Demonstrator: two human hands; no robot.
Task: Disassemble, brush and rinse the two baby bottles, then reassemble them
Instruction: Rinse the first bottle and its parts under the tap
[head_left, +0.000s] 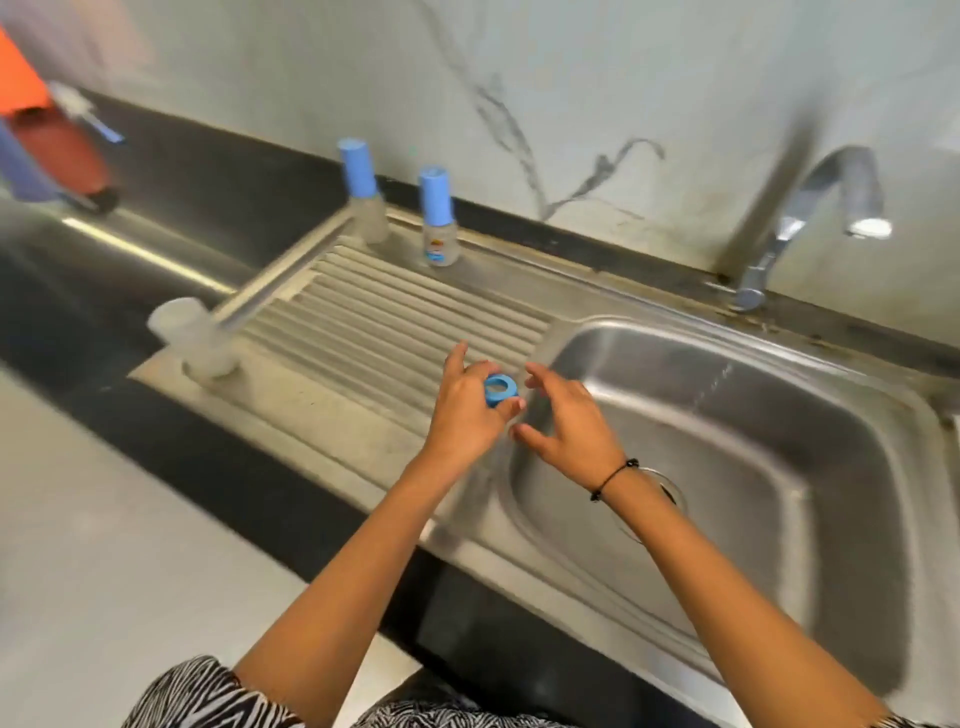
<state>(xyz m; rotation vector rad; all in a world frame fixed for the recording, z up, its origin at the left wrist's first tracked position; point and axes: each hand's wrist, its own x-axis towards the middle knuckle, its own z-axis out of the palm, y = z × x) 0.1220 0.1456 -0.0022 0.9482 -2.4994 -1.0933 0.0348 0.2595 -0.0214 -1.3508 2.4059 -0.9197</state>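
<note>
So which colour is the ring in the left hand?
Blue; the ring shows in the head view.

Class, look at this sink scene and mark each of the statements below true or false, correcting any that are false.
1. The left hand holds a blue ring. True.
2. The right hand grips a brush. False: its fingers are spread and hold nothing.
3. Two bottles with blue caps stand at the back of the drainboard, one on the left and one on the right. True.
4. Water is streaming from the tap into the sink. False: no stream shows below the spout.
5. A clear cup lies inside the sink basin. False: it stands at the drainboard's left end.
</note>
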